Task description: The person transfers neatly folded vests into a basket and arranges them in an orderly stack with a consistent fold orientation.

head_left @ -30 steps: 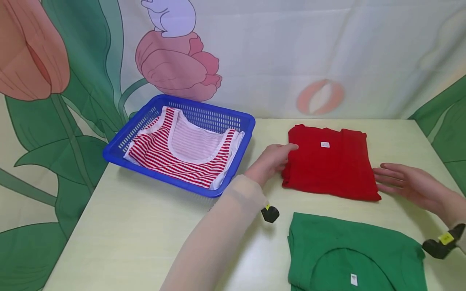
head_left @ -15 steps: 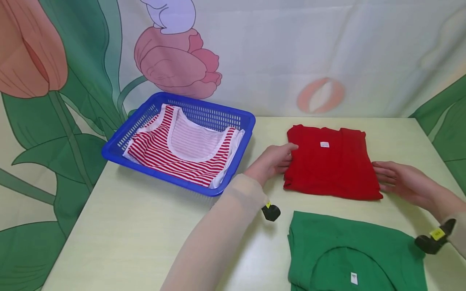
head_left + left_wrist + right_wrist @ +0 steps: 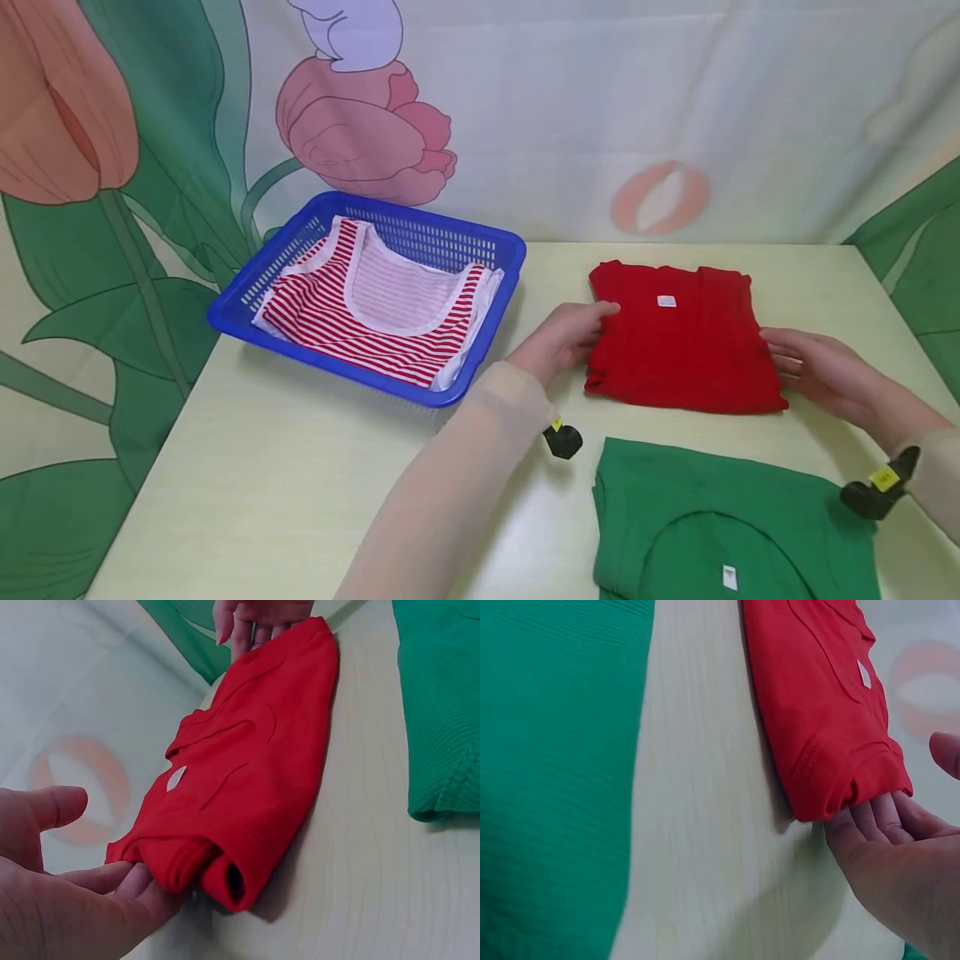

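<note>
A folded red shirt (image 3: pixel 678 350) with a small white label lies on the table in the head view. At its left side is my left hand (image 3: pixel 573 333), its fingertips tucked under the folded edge. In the left wrist view the thumb (image 3: pixel 56 807) stands up, apart from the cloth. From the other side, my right hand (image 3: pixel 821 371) has its fingers under the right edge. Its thumb (image 3: pixel 946 754) is also clear of the shirt in the right wrist view. The ends of the fingers on both hands are hidden beneath the cloth.
A folded green shirt (image 3: pixel 735 517) lies nearer on the table (image 3: pixel 300 483). To the left, a blue plastic basket (image 3: pixel 360 387) holds a red-and-white striped top (image 3: pixel 375 333). A printed curtain (image 3: pixel 562 108) hangs behind the table.
My right hand has moved slightly left, with its fingers now farther under the red shirt's edge. My left hand has stayed at the left edge, and the shirt has shifted only slightly.
</note>
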Demonstrator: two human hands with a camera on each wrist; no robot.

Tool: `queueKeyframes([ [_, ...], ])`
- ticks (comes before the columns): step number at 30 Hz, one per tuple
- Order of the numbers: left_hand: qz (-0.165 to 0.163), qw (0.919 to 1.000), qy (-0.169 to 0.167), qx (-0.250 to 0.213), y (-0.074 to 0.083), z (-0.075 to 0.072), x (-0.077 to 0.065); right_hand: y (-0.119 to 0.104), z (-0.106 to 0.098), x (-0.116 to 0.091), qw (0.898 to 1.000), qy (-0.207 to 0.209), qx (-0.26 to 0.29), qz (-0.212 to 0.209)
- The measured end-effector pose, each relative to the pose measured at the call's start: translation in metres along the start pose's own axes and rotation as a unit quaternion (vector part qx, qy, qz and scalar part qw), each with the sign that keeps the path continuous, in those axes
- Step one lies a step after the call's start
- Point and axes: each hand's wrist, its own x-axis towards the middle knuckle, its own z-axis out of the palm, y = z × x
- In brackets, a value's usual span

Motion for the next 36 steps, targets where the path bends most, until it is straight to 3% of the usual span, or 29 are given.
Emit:
queueKeyframes([
  [10, 0.007, 0.9996, -0.025, -0.008, -0.006, 0.005, 0.007, 0.0, 0.006, 0.006, 1.0, 0.001, -0.004, 0.011],
  [21, 0.018, 0.9997, -0.017, -0.009, -0.006, 0.012, 0.005, -0.001, 0.013, 0.011, 1.0, 0.005, 0.001, 0.017],
  [36, -0.015, 0.9997, -0.015, 0.01, -0.007, 0.015, 0.011, -0.004, 0.021, 0.017, 1.0, 0.012, -0.004, 0.012],
])
